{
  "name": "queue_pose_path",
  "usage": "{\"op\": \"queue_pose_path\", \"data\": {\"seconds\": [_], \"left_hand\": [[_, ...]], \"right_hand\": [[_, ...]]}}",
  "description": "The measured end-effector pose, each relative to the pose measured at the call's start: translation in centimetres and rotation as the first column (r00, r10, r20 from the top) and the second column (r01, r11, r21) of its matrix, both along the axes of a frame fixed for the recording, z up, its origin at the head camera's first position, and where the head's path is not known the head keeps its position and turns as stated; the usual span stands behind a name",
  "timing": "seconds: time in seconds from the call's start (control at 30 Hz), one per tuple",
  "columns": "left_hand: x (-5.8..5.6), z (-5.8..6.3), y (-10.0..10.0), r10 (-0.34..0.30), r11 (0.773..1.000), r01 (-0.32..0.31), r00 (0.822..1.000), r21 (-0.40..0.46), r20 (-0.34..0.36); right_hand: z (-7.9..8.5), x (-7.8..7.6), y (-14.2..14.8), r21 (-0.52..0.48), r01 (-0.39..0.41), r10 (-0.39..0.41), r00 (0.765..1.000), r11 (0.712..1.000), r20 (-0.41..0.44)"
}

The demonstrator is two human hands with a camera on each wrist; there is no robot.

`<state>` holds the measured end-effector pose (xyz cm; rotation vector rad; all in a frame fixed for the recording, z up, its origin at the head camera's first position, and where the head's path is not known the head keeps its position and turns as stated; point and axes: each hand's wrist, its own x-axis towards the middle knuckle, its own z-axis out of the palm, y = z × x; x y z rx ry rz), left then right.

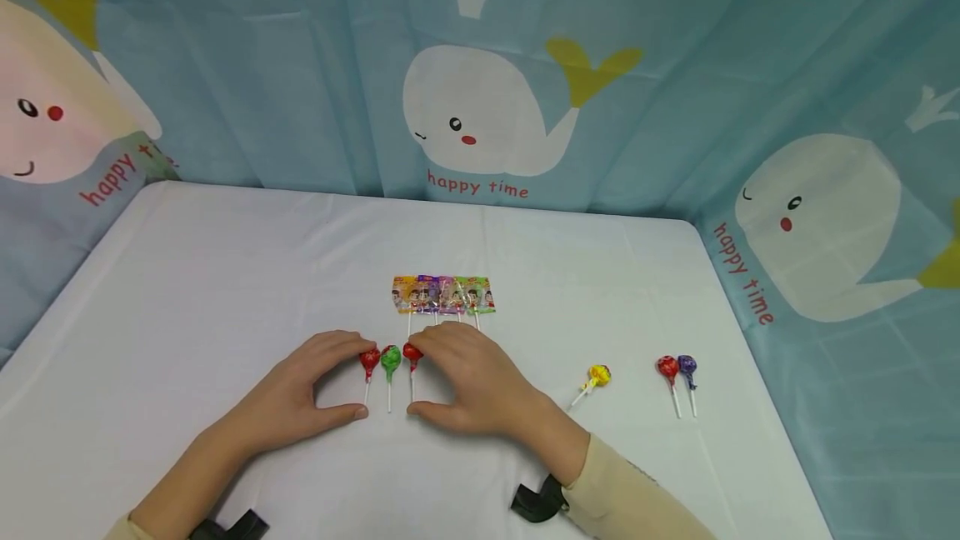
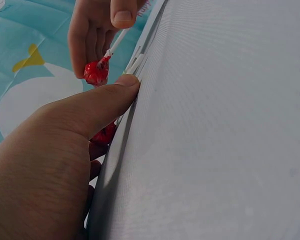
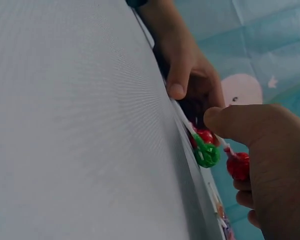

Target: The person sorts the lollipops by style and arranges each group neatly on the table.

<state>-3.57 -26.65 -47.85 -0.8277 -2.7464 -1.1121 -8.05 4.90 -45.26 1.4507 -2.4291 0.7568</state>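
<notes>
Three lollipops stand in a row on the white table, sticks toward the person. My left hand [image 1: 300, 390] holds the left red lollipop [image 1: 369, 362] lengthwise, fingertips at its candy head and thumb by the stick's end. A green lollipop [image 1: 390, 358] lies between the hands, untouched. My right hand [image 1: 476, 382] holds the right red lollipop [image 3: 238, 166] the same way, with fingers at the head and thumb at the stick's lower end. In the left wrist view, my left thumb covers part of its lollipop [image 2: 105, 134].
Behind the hands lies a row of several flat wrapped lollipops [image 1: 442, 295], their sticks partly hidden by the right hand. A yellow lollipop [image 1: 599, 375] is right of the right hand. Farther right lie a red lollipop [image 1: 667, 367] and a purple one [image 1: 687, 366]. A whale-print curtain [image 1: 300, 65] surrounds the table.
</notes>
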Motion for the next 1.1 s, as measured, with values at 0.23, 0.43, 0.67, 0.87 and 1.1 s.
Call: {"op": "queue_pose_path", "data": {"seconds": [0.23, 0.43, 0.67, 0.87, 1.1], "left_hand": [[0.07, 0.01, -0.02, -0.001, 1.0, 0.001, 1.0, 0.004, 0.004], [0.14, 0.03, -0.01, 0.007, 1.0, -0.006, 1.0, -0.006, 0.008], [0.14, 0.05, 0.01, 0.012, 1.0, -0.012, 1.0, -0.012, 0.007], [0.1, -0.03, 0.03, 0.004, 1.0, -0.004, 1.0, -0.005, 0.004], [0.15, 0.14, 0.14, 0.011, 1.0, -0.011, 1.0, -0.015, 0.016]], "right_hand": [[-0.1, 0.27, -0.37, 0.057, 0.031, -0.034, 0.998, 0.998, 0.051], [-0.49, 0.49, -0.59, 0.122, 0.031, -0.04, 0.997, 0.992, 0.072], [-0.71, 0.4, -0.67, 0.173, 0.035, -0.046, 0.997, 0.984, 0.062], [-0.73, 0.39, -0.59, 0.194, 0.037, -0.051, 0.997, 0.98, 0.064], [-0.83, 0.36, -0.47, 0.19, 0.039, -0.056, 0.995, 0.981, 0.082]]}}
